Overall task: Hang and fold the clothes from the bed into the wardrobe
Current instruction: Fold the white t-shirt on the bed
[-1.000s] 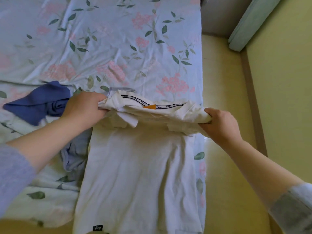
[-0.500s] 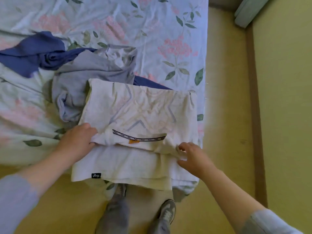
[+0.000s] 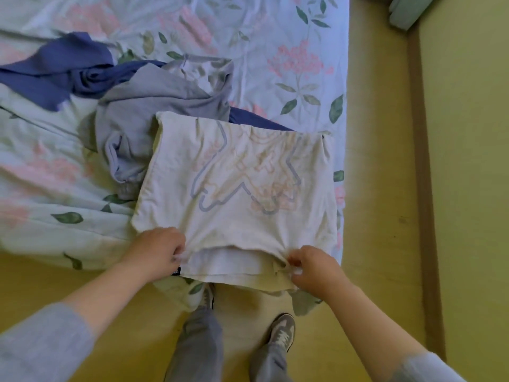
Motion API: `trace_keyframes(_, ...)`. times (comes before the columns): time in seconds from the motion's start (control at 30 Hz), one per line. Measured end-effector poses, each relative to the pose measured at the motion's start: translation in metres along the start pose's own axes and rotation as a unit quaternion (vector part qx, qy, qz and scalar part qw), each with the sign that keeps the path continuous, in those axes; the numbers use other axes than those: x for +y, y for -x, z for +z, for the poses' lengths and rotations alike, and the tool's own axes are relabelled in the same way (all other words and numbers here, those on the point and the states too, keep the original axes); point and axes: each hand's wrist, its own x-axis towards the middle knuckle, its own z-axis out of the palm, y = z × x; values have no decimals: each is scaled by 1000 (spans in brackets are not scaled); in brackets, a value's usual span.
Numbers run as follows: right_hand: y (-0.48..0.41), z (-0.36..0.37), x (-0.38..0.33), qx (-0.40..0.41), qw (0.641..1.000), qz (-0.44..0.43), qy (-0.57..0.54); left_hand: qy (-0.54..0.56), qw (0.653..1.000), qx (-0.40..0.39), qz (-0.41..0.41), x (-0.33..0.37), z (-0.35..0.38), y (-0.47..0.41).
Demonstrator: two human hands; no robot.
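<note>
A white T-shirt (image 3: 237, 188) with a faded print lies folded in half at the near edge of the bed (image 3: 275, 51). Its upper layer reaches almost to the hem below. My left hand (image 3: 157, 252) pinches the near left corner of the folded shirt. At the near right corner, my right hand (image 3: 314, 267) pinches the cloth with curled fingers. A grey garment (image 3: 154, 111) lies crumpled behind the shirt on the left. A dark blue garment (image 3: 60, 67) sprawls further back left.
The floral bedsheet (image 3: 41, 188) hangs over the bed's near edge. Yellow-green floor mats (image 3: 385, 188) run along the right, with a brown border strip (image 3: 418, 161). A pale green object (image 3: 405, 12) sits at the top right. My two shoes (image 3: 281, 333) stand below the bed edge.
Both hands carried the shirt's collar end toward me and laid it over the lower half, folding the shirt in two. The collar is now hidden underneath and the print faces up.
</note>
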Motion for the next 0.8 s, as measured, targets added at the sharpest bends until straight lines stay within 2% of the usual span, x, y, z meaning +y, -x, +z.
trace_keyframes(0.07,2,4,1,-20,1000,5,7,-7,996,-85,-15,-2,5,5)
trace_keyframes(0.13,2,2,-1,17,1000,-1,18,35,995,-94,-13,-3,11,8)
trace_keyframes(0.23,-1,2,-12,122,991,-23,-55,149,987,62,10,4,15,7)
trace_keyframes(0.27,-1,5,-16,127,988,-38,-74,180,978,97,26,9,17,5)
trace_keyframes(0.3,-1,9,-21,105,990,-55,-77,198,975,93,38,14,19,3)
trace_keyframes(0.4,-1,27,-26,-4,998,-64,-14,167,984,-43,49,28,26,-1)
trace_keyframes(0.47,-4,27,-25,-3,998,-58,-5,116,990,-74,30,31,24,-6)
trace_keyframes(0.53,-6,23,-25,25,996,-80,-10,97,994,-48,18,35,17,-12)
trace_keyframes(0.6,-6,21,-25,49,993,-103,-17,130,991,14,18,41,19,-15)
trace_keyframes(0.63,-5,21,-24,44,994,-103,-20,159,987,23,12,44,21,-15)
trace_keyframes(0.73,-2,23,-18,-6,998,-63,-28,204,979,-21,-8,53,31,-13)
trace_keyframes(0.8,-4,18,-18,6,997,-56,-53,241,969,21,-38,50,29,-13)
